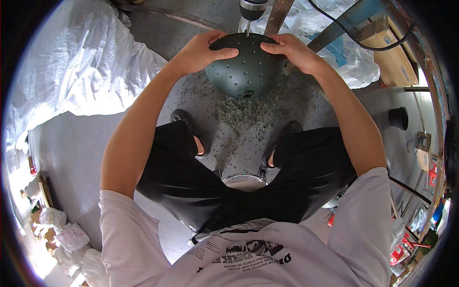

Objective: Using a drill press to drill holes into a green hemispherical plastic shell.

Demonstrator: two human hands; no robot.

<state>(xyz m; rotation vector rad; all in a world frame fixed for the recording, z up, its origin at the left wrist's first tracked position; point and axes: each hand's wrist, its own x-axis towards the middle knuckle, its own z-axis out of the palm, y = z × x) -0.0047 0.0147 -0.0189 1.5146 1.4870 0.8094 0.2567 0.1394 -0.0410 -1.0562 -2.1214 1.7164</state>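
Between both hands is a dark green, rounded plastic shell (245,69) dotted with rows of small round holes or dimples. A larger round opening (247,95) shows on its near side. My left hand (203,52) is closed on the shell's left side, thumb lying across the top. From the right, my right hand (292,50) grips the opposite side, its thumb also on top; the other fingers are largely hidden. A drill chuck (253,8) hangs above the far edge, and its thin bit (247,29) reaches down to the shell's surface.
Green shavings (244,115) lie scattered on the grey floor between my feet. A large white woven sack (86,62) fills the left. Clear plastic bags (358,64), a cardboard box (389,52) and a black cable (346,33) are at the right, with a black cup (398,118) lower down.
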